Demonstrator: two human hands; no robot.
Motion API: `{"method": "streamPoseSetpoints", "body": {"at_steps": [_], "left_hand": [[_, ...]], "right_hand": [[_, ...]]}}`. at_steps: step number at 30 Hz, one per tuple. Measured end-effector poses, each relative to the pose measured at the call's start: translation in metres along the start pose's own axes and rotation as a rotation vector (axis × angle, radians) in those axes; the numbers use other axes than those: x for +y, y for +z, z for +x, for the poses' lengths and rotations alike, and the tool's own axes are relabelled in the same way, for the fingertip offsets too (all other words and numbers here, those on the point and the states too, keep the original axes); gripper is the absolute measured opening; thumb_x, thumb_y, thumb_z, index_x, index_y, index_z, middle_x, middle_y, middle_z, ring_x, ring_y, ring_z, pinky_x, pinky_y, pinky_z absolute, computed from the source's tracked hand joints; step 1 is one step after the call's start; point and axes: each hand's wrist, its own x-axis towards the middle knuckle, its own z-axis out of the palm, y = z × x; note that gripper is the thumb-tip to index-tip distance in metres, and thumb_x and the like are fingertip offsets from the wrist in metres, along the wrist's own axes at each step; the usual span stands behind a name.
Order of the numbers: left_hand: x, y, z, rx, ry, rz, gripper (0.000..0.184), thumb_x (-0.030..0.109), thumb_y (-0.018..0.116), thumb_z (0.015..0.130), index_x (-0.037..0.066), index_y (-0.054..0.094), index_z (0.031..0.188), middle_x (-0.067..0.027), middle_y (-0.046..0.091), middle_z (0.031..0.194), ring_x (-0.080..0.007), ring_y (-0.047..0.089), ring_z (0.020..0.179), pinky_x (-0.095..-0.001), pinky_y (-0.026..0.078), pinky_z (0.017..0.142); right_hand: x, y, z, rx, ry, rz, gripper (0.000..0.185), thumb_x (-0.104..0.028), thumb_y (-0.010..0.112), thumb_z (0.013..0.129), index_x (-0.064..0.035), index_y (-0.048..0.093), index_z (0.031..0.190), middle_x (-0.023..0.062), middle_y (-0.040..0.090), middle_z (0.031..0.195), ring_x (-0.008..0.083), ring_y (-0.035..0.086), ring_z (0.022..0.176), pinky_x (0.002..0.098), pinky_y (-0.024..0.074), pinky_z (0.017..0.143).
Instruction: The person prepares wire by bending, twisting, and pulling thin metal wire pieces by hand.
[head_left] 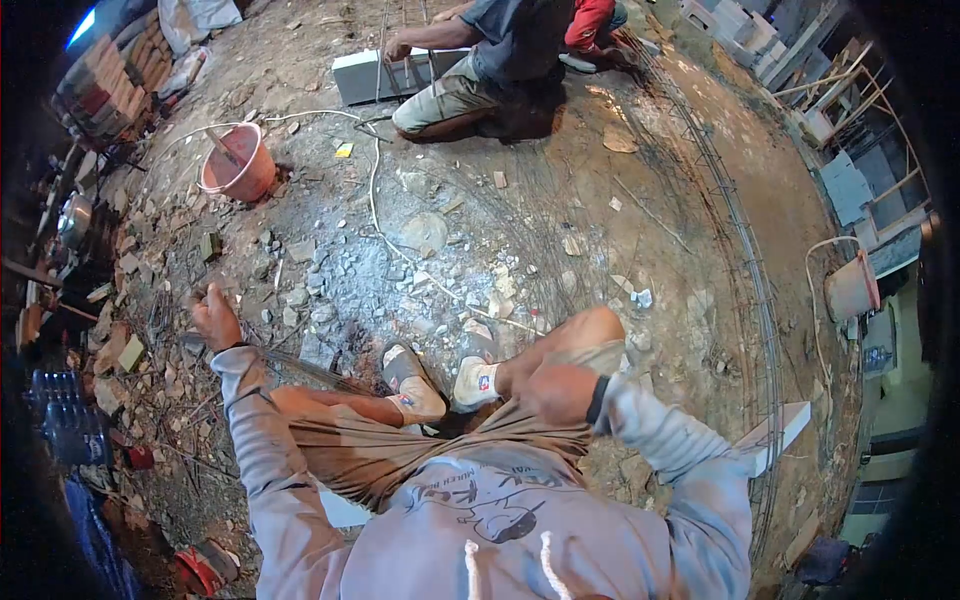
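Note:
My left hand (215, 316) is out to the left above the rubble, its fingers curled together. Whatever it may hold is too small to make out. Just below it, a bundle of thin steel rods (300, 368) runs toward my feet. My right hand (556, 393) is closed in front of my right knee, slightly blurred, and its fingertips are hidden. I sit with knees apart; my sandalled feet (415, 385) rest on the broken stones. Part of a white block (345, 510) shows beneath me.
A co-worker (500, 70) sits ahead beside a white block (360, 78) and upright rods. Another person in red (590, 25) is farther back. A bucket (240, 165) stands left, near a pale cable (374, 185). Long rebar (745, 250) curves along the right.

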Motion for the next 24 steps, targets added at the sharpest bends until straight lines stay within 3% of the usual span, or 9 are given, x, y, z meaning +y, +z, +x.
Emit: {"method": "streamPoseSetpoints", "body": {"at_steps": [5,8,10,11,15,17,19,22,24], "left_hand": [[0.015,-0.011,-0.002,0.009,0.243,0.081,0.031,0.029,0.056,0.083,-0.002,0.052,0.089,-0.0175,0.059,0.076,-0.0357,0.054,0.067,-0.0433,0.041,0.064],[0.010,-0.018,0.004,0.063,0.171,0.127,0.038,0.035,0.057,0.082,-0.002,0.057,0.074,-0.0191,0.061,0.075,-0.0354,0.056,0.068,-0.0424,0.042,0.063],[0.015,-0.020,0.002,0.075,0.197,0.219,0.039,0.036,0.057,0.082,-0.002,0.057,0.079,-0.0186,0.062,0.076,-0.0348,0.057,0.071,-0.0417,0.042,0.065],[0.021,-0.021,-0.001,0.055,0.190,0.188,0.039,0.036,0.056,0.082,-0.002,0.057,0.083,-0.0187,0.062,0.078,-0.0352,0.057,0.072,-0.0418,0.042,0.065],[0.031,-0.028,0.005,0.113,0.258,0.122,0.039,0.035,0.055,0.083,-0.002,0.054,0.095,-0.0207,0.061,0.086,-0.0376,0.057,0.077,-0.0432,0.042,0.067],[0.029,-0.037,0.019,0.120,0.180,0.187,0.034,0.031,0.054,0.084,-0.001,0.055,0.095,-0.0223,0.059,0.084,-0.0400,0.056,0.077,-0.0442,0.042,0.068],[0.009,-0.039,0.036,0.115,0.171,0.203,0.032,0.030,0.054,0.084,-0.001,0.055,0.094,-0.0220,0.059,0.083,-0.0397,0.055,0.075,-0.0441,0.042,0.067],[-0.038,-0.039,0.067,0.122,0.450,0.313,0.032,0.030,0.056,0.083,-0.002,0.055,0.085,-0.0213,0.058,0.077,-0.0380,0.053,0.068,-0.0436,0.041,0.063],[-0.018,-0.038,0.053,0.222,0.268,0.106,0.037,0.033,0.058,0.081,-0.004,0.055,0.078,-0.0213,0.057,0.075,-0.0383,0.053,0.067,-0.0446,0.040,0.062]], "right_hand": [[-0.055,-0.072,-0.026,-0.204,-0.533,0.643,0.031,-0.023,0.059,0.076,0.0033,0.055,0.091,0.0187,0.060,0.087,0.0326,0.059,0.084,0.0377,0.0468,0.071],[-0.012,-0.084,-0.040,0.400,-0.503,0.949,0.041,-0.025,0.053,0.085,0.0049,0.051,0.113,0.0152,0.061,0.099,0.0215,0.057,0.097,0.0325,0.0458,0.079],[0.000,-0.071,-0.017,0.850,-0.067,0.737,0.020,-0.012,0.048,0.082,-0.0027,0.061,0.093,0.0142,0.062,0.074,0.0249,0.061,0.061,0.0307,0.0481,0.057],[0.004,-0.082,-0.016,0.792,0.249,0.476,0.021,-0.012,0.048,0.082,-0.0019,0.061,0.094,0.0146,0.063,0.076,0.0248,0.061,0.063,0.0301,0.0483,0.058],[0.032,-0.007,0.007,0.650,0.181,0.080,0.023,-0.009,0.051,0.075,-0.0043,0.058,0.097,0.0175,0.058,0.065,0.0352,0.056,0.055,0.0379,0.0458,0.050],[0.014,0.006,-0.004,-0.015,-0.169,0.546,0.017,-0.005,0.051,0.076,-0.0039,0.059,0.092,0.0129,0.060,0.071,0.0248,0.058,0.060,0.0347,0.0459,0.053],[-0.002,-0.012,-0.020,-0.351,-0.337,0.773,0.015,-0.003,0.052,0.076,-0.0036,0.060,0.089,0.0106,0.061,0.075,0.0195,0.059,0.063,0.0330,0.0459,0.054],[-0.016,-0.067,-0.045,-0.253,-0.260,0.954,0.022,0.004,0.046,0.078,0.0015,0.058,0.095,0.0122,0.063,0.084,0.0158,0.061,0.064,0.0262,0.0475,0.054],[-0.006,-0.071,-0.054,0.372,-0.307,1.248,0.015,-0.003,0.047,0.085,0.0004,0.058,0.094,0.0085,0.062,0.080,0.0162,0.059,0.066,0.0265,0.0463,0.057]]}}
